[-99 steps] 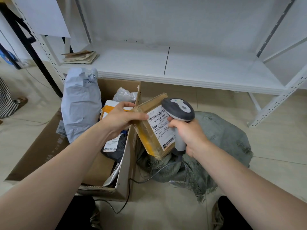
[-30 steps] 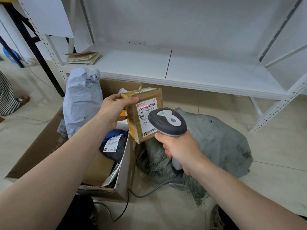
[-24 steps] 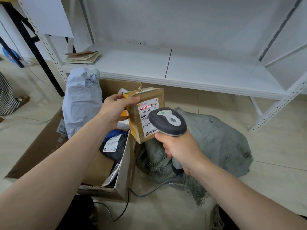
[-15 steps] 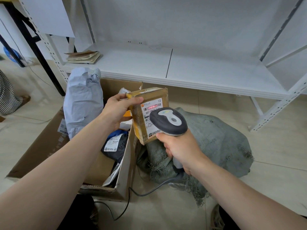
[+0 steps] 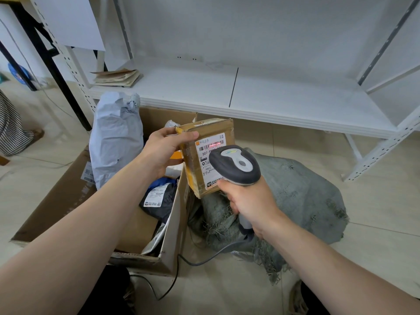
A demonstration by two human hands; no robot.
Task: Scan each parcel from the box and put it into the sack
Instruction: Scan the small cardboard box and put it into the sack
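My left hand (image 5: 164,147) grips a small brown cardboard parcel (image 5: 195,164) by its top left corner and holds it upright over the gap between box and sack. Its white label faces me, and a red scan line lies across the barcode. My right hand (image 5: 246,197) grips the handle of a grey corded scanner (image 5: 235,164), whose head points at the label and covers its lower right part. The open cardboard box (image 5: 172,235) on the left holds several more parcels, among them a tall grey mailer bag (image 5: 116,142). The grey-green woven sack (image 5: 302,196) lies crumpled on the floor to the right.
A white metal shelf (image 5: 250,96) runs across the back, with a pile of flattened paper envelopes (image 5: 117,77) at its left end. The scanner cable (image 5: 177,269) trails over the tiled floor in front of the box. A black table leg stands at the far left.
The parcel has shifted a little to the right and now sits closer behind the scanner head. The red scan line stays on the barcode.
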